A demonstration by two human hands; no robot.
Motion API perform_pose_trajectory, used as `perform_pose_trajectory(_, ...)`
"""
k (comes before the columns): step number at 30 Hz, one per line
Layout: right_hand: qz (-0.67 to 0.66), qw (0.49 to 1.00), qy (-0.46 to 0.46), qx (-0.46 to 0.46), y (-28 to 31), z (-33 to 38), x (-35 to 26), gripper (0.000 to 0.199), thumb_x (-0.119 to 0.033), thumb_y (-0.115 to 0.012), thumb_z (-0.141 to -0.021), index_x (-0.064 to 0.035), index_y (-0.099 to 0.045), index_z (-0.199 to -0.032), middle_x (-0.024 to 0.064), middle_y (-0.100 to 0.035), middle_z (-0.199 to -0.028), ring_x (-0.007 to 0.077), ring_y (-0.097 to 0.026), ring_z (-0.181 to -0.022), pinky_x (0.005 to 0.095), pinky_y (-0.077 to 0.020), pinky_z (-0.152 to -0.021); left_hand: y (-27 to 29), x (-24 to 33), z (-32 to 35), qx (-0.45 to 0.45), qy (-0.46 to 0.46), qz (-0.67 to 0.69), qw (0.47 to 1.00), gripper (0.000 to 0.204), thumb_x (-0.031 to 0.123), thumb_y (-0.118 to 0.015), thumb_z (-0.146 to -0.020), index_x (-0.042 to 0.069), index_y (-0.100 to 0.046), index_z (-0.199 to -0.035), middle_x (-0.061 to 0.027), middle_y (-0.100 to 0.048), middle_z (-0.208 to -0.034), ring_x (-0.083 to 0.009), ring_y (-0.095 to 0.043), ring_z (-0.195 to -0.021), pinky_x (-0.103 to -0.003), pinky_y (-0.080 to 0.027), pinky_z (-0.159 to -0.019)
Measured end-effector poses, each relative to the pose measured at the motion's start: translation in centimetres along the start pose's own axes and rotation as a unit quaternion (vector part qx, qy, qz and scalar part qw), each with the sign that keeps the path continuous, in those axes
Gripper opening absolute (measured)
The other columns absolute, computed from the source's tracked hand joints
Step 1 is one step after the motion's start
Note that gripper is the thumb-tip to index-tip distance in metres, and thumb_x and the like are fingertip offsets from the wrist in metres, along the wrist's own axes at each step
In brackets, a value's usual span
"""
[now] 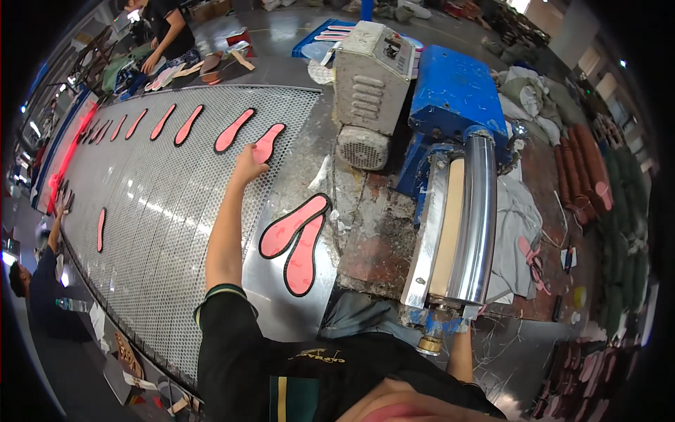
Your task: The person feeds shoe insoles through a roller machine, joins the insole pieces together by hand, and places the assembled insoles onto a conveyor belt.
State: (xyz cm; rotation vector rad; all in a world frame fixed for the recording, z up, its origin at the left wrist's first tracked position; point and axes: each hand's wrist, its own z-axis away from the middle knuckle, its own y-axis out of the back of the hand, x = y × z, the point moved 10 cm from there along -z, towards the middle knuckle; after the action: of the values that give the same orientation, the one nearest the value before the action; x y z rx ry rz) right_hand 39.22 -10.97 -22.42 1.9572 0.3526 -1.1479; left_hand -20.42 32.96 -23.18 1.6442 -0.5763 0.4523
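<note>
My left hand (249,166) reaches out over the perforated conveyor and grips the heel end of a pink insole with a black edge (268,143), thumb on one side and fingers on the other. Just beyond it lies another pink insole (235,131). Closer to me, two more insoles rest on a smooth metal plate, one (294,226) partly overlapping the other (304,257). My right forearm (460,357) goes up behind the roller machine (472,225), and the machine hides the right hand.
Several insoles lie in a row on the conveyor (162,211), leading to a red-lit unit (67,158) at the left. A grey motor (369,91) and blue housing (457,91) stand ahead. Other people work at far left and back left. Brown stacked pieces (583,172) sit right.
</note>
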Motion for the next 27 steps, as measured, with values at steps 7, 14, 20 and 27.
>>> perform_pose_trajectory(7, 0.019, 1.000, 0.019, 0.008, 0.7, 0.9, 0.2, 0.017, -0.014, -0.060, -0.086, -0.0008, -0.063, -0.096, 0.0059, -0.061, -0.082, 0.0107, -0.054, -0.076, 0.0257, -0.0433, -0.068, -7.1, -0.1, -2.5, -0.136, -0.026, -0.220, 0.966, 0.067, 0.033, -0.079, -0.060, 0.002, -0.061, -0.116, -0.0252, -0.054, -0.128, -0.0457, -0.050, -0.118, -0.046, -0.043, -0.099)
perform_pose_trajectory(14, 0.022, 0.996, 0.084, -0.030, 0.0, 0.3, 3.2, 0.027, -0.022, -0.065, -0.086, -0.0017, -0.068, -0.103, 0.0129, -0.067, -0.091, 0.0157, -0.059, -0.083, 0.0285, -0.0470, -0.075, -0.6, 3.6, 1.9, 0.052, -0.136, -0.126, 0.981, 0.044, 0.010, -0.068, -0.071, 0.007, -0.063, -0.114, -0.0248, -0.048, -0.135, -0.0434, -0.049, -0.121, -0.045, -0.042, -0.101)
perform_pose_trajectory(20, 0.026, 0.992, 0.125, -0.018, -0.9, -0.2, -2.4, 0.023, -0.015, -0.056, -0.089, 0.0000, -0.065, -0.105, 0.0089, -0.067, -0.082, 0.0133, -0.061, -0.075, 0.0294, -0.0481, -0.067, 0.7, 3.8, 8.6, 0.031, -0.118, -0.120, 0.985, 0.028, 0.000, -0.054, -0.078, 0.006, -0.063, -0.104, -0.0151, -0.063, -0.103, -0.0356, -0.061, -0.097, -0.043, -0.049, -0.083)
perform_pose_trajectory(27, 0.044, 0.998, 0.027, 0.019, 0.1, -0.2, 0.2, 0.008, -0.007, -0.062, -0.080, -0.0010, -0.058, -0.083, 0.0007, -0.049, -0.062, 0.0086, -0.044, -0.061, 0.0274, -0.0377, -0.055, 1.6, 6.1, 7.6, 0.063, -0.084, -0.200, 0.974, 0.026, -0.002, -0.052, -0.080, 0.005, -0.051, -0.104, -0.0187, -0.062, -0.099, -0.0382, -0.061, -0.089, -0.046, -0.049, -0.075)
